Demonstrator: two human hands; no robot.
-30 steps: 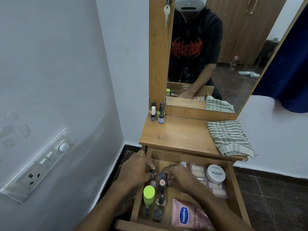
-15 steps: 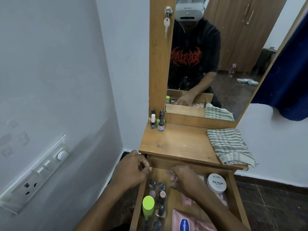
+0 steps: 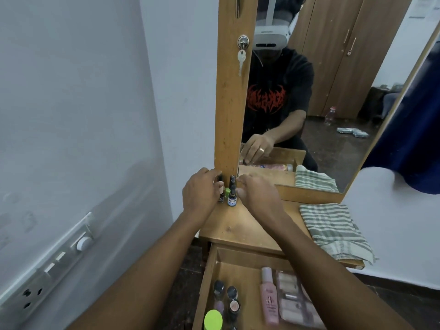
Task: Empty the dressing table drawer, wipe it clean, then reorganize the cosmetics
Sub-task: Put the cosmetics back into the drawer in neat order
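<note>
1. Readable only on the small dark bottle [image 3: 232,192]: white letters "NIVE" on a blue label; pink bottle's [image 3: 269,297] print too blurred.
2. Standing upright at the foot of the mirror post [image 3: 230,91], cap up, long axis vertical, between both hands.
3. Left hand [image 3: 202,190], left of the post's foot, fingers curled around a small bottle [image 3: 221,186].
4. Right hand [image 3: 258,194], right of the post's foot, fingers bent beside the dark bottle; grip unclear.
5. Below the post: open drawer [image 3: 204,294] with upright nail polishes [image 3: 232,303], green cap [image 3: 213,320]; striped cloth [image 3: 333,229] on the tabletop.

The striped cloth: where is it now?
In the head view, the striped cloth lies folded on the right end of the tabletop, below the mirror, right of both hands.
</note>
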